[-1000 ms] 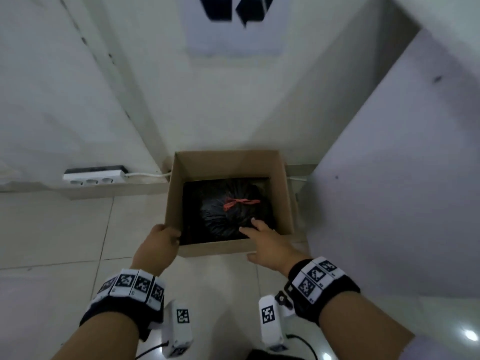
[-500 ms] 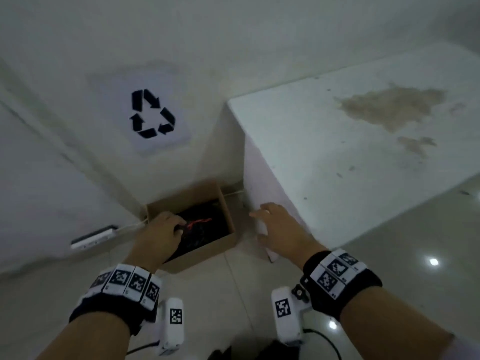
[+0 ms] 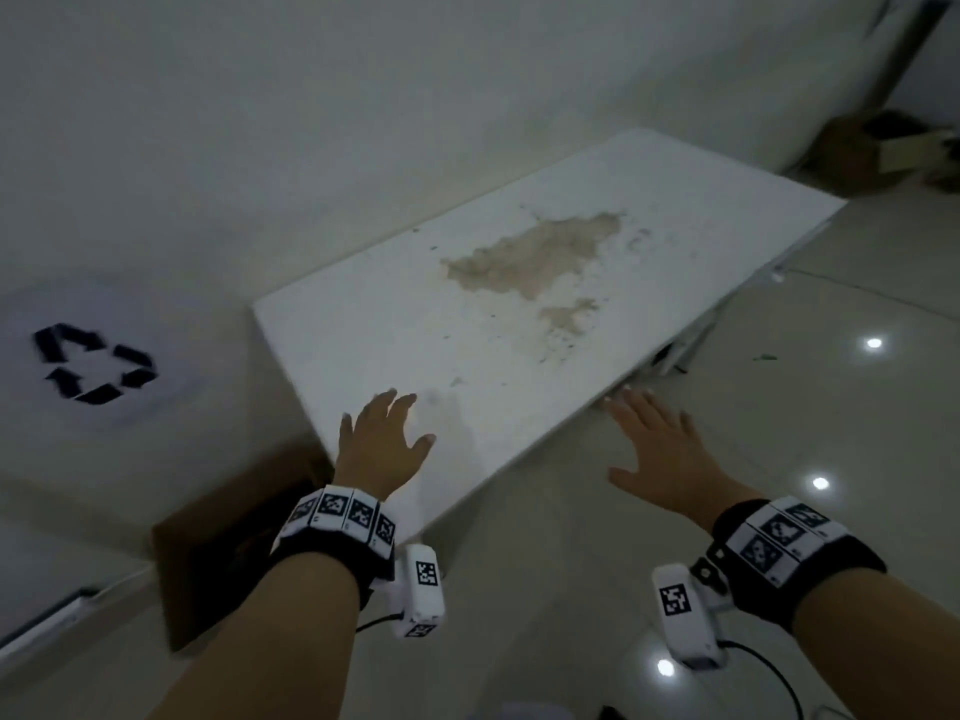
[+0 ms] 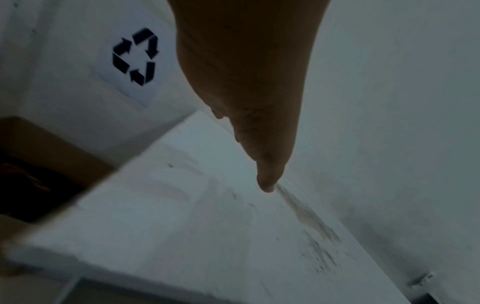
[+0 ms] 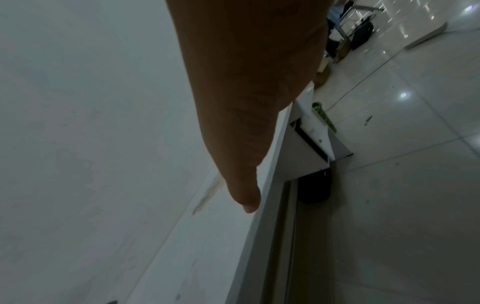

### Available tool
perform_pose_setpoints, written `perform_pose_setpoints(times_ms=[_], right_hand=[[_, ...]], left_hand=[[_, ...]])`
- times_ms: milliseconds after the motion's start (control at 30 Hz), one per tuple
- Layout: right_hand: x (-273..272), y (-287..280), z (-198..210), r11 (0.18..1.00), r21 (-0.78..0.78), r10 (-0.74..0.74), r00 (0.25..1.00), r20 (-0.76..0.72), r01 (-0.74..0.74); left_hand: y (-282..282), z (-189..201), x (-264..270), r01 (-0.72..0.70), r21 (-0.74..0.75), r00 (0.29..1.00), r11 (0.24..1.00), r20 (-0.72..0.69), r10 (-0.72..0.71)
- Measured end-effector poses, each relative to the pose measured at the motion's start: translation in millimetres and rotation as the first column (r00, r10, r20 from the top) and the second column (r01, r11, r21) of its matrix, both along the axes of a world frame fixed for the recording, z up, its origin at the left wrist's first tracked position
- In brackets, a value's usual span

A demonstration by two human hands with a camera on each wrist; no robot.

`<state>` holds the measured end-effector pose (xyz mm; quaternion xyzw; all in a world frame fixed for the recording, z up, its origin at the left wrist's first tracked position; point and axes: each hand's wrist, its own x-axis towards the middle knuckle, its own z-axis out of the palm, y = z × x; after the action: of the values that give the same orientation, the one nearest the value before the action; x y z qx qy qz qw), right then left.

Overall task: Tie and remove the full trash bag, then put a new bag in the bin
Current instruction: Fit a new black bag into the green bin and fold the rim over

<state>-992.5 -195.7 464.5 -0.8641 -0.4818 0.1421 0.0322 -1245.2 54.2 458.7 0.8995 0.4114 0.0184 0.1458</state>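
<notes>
The cardboard box bin [image 3: 208, 553] sits on the floor at the lower left, mostly hidden by my left forearm. In the left wrist view the bin [image 4: 59, 148] shows a dark inside with the black bag [image 4: 23, 185] barely visible. My left hand [image 3: 382, 444] hovers with fingers spread over the near corner of the white table [image 3: 519, 314], holding nothing. My right hand [image 3: 657, 444] is spread flat beside the table's front edge, fingertips near its underside, also empty.
A recycling sign [image 3: 93, 363] hangs on the wall above the bin. The table top has a brown stain [image 3: 535, 257]. Under the table sits a dark object [image 5: 315, 189]. Cardboard boxes [image 3: 878, 153] stand at the far right. Glossy tiled floor [image 3: 779, 407] spreads to the right.
Both hands have left the bin and moved up and right to the table. The view has swung right, so the bin now sits at the lower left.
</notes>
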Motion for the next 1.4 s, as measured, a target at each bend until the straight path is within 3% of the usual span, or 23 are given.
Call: perform_pose_setpoints(times_ms=[133, 367, 500, 833, 1000, 1167, 1400], right_hand=[[86.8, -54.3, -3.4, 0.998, -0.029, -0.053, 0.998, -0.028, 0.052], [213.4, -101.3, -16.0, 0.989, -0.020, -0.149, 0.988, -0.048, 0.148], [299.3, -101.0, -23.6, 0.987, -0.022, -0.158, 0.984, -0.081, 0.157], [522.5, -62.4, -32.1, 0.993, -0.057, -0.112, 0.980, -0.163, 0.104], [602.3, -40.5, -48.6, 0.995, -0.061, -0.088, 0.968, -0.233, 0.076], [682.3, -13.8, -74.3, 0.988, -0.126, 0.050, 0.955, -0.292, -0.090], [753.3, 2.6, -94.4, 0.946, -0.162, 0.179, 0.872, -0.456, -0.279]], left_hand=[[-41.1, -8.0, 100.4, 0.023, -0.057, 0.999, 0.998, 0.023, -0.022], [-76.1, -30.9, 256.2, 0.118, -0.090, 0.990, 0.989, -0.073, -0.124], [-70.2, -47.3, 345.1, 0.114, -0.077, 0.990, 0.990, -0.076, -0.120], [-50.4, -80.9, 559.1, 0.031, -0.209, 0.995, 0.977, -0.091, -0.051], [-61.2, -84.4, 635.7, -0.070, -0.210, 0.985, 0.975, -0.170, 0.034], [-73.0, -91.6, 690.6, -0.214, -0.131, 0.967, 0.968, -0.170, 0.191], [-120.4, -97.2, 745.8, -0.491, -0.164, 0.869, 0.855, -0.153, 0.470]])
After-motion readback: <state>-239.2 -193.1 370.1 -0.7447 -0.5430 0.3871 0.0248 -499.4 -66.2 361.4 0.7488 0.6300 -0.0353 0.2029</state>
